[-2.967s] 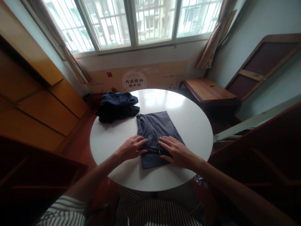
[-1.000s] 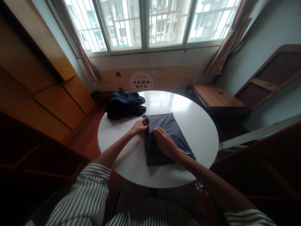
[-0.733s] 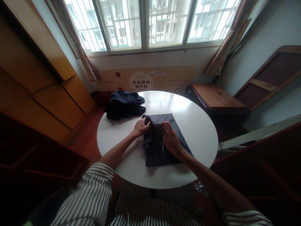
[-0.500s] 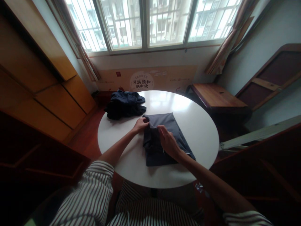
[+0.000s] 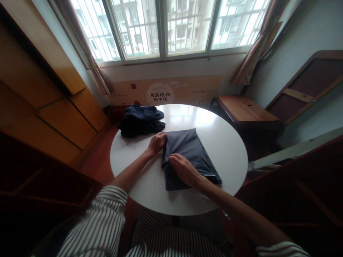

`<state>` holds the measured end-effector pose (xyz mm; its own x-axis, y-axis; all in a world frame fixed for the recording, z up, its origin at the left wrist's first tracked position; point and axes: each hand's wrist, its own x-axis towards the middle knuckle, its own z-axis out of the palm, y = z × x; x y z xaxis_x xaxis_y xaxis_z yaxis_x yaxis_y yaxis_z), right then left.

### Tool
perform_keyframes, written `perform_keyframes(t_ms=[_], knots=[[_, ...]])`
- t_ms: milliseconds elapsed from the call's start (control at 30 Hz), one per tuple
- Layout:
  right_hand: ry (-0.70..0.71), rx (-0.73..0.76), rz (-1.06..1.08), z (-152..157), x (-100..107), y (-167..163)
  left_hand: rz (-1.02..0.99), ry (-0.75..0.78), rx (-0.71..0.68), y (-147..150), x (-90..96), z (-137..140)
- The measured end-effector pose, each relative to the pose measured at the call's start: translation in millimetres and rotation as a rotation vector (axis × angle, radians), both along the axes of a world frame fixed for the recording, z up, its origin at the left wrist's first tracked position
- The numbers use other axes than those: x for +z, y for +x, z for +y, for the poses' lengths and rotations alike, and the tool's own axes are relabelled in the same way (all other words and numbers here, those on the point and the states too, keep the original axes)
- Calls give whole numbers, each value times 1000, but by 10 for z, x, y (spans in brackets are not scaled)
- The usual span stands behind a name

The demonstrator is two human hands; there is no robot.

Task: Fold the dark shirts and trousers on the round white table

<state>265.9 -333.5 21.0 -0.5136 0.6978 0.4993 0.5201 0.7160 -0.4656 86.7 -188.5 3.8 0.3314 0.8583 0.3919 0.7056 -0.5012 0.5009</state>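
Observation:
A dark grey garment [image 5: 191, 146], folded into a flat rough rectangle, lies on the white round table [image 5: 134, 171]; which kind of clothing it is I cannot tell. My left hand [image 5: 157, 142] pinches its far left corner. Lower on the same left side, the fingertips of my right hand [image 5: 184, 169] are closed on the garment's edge, where the cloth is bunched. A thin white strip shows along the near right part of the garment. Some of the near cloth is hidden under my right hand and wrist.
A crumpled pile of dark navy and black clothes [image 5: 142, 119] rests at the table's back left. Behind the table at right stands a low wooden table [image 5: 246, 109]. Wooden cabinets [image 5: 69, 117] line the left wall, and a window [image 5: 184, 28] is ahead.
My right hand has moved left and nearer to me, and the cloth it had lifted now lies flatter. My left hand has shifted slightly, still at the far left corner.

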Motion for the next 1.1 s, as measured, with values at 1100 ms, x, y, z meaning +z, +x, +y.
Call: perform_keyframes(t_ms=[1100], knots=[[176,-29,-239,-94,42,42,-34,-500,-5,-8,290,-927]])
